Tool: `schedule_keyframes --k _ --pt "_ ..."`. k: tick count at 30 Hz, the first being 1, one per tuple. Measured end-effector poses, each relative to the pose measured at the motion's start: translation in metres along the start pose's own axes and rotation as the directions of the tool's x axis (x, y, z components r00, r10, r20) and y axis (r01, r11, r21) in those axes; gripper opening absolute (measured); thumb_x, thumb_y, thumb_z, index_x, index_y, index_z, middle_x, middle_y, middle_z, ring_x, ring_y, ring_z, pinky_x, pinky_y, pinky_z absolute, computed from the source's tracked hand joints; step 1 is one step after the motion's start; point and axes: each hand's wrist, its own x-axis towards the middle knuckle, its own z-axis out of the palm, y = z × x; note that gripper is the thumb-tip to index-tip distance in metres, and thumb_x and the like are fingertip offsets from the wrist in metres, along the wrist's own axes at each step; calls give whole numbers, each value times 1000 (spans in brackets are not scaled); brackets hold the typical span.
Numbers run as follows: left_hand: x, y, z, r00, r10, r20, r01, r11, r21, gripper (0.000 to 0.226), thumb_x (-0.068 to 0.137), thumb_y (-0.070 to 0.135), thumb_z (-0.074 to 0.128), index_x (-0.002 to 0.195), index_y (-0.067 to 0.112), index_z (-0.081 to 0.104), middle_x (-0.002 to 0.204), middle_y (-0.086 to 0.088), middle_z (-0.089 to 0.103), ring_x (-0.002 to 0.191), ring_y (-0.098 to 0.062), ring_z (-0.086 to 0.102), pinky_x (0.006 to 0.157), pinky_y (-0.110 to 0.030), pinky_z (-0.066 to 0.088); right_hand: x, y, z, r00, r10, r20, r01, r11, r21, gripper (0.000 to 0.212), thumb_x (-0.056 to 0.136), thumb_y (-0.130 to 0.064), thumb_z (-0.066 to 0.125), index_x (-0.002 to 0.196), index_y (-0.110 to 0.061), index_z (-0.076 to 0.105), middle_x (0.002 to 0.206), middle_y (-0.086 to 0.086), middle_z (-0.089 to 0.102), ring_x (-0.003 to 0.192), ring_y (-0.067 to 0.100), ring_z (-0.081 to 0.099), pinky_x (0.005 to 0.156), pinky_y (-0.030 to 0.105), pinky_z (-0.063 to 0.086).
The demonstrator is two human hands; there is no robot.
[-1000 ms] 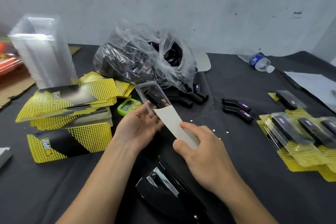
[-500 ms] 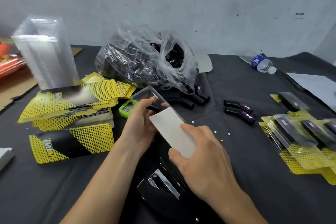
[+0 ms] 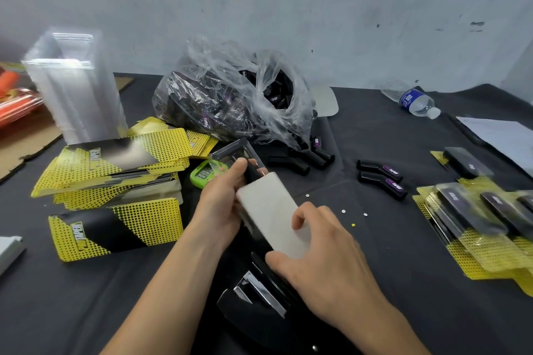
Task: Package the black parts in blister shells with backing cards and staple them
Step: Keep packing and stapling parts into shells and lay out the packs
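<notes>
My left hand point(image 3: 223, 199) grips a clear blister shell point(image 3: 236, 153) with a black part point(image 3: 252, 171) inside it. My right hand point(image 3: 326, 262) pinches the near end of a backing card point(image 3: 271, 210), its blank white back facing up, lying partway into the shell. A black stapler point(image 3: 259, 297) lies just below my hands. Loose black parts point(image 3: 380, 171) lie to the right. A clear bag of black parts point(image 3: 230, 95) stands behind.
Yellow-and-black backing cards point(image 3: 115, 164) are piled at left beside a tall stack of clear shells point(image 3: 75, 89). Finished packs point(image 3: 484, 219) lie at right. A green timer point(image 3: 206, 173), a water bottle point(image 3: 415, 101) and white paper point(image 3: 501, 135) are also on the black table.
The white card has slid further along the shell toward my left hand, and my left fingers have closed over the shell's top. Both hands shifted slightly.
</notes>
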Motion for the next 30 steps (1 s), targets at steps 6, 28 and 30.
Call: schedule_keyframes --k 6,28,30 --pt "-3 0 1 999 17 -29 -14 994 105 29 103 21 47 122 7 65 104 -15 74 69 -17 69 60 -24 53 0 -3 -1 1000 -4 -25 3 999 -53 49 70 -74 58 104 -47 37 103 -23 42 75 3 51 64 27 36" --pt "-4 -9 5 996 4 88 -29 957 289 20 102 4 49 110 6 67 105 -19 77 84 -26 76 72 -40 66 38 18 1 955 211 210 -273 340 900 83 38 -28 94 114 -11 65 89 0 75 93 22 69 80 38 55" --pt "-5 -8 5 991 -34 127 2 970 244 18 102 3 49 111 6 65 104 -19 77 79 -26 76 64 -36 64 39 18 0 959 193 209 -268 368 891 73 45 -23 93 111 -10 67 92 1 76 91 20 70 78 38 56"
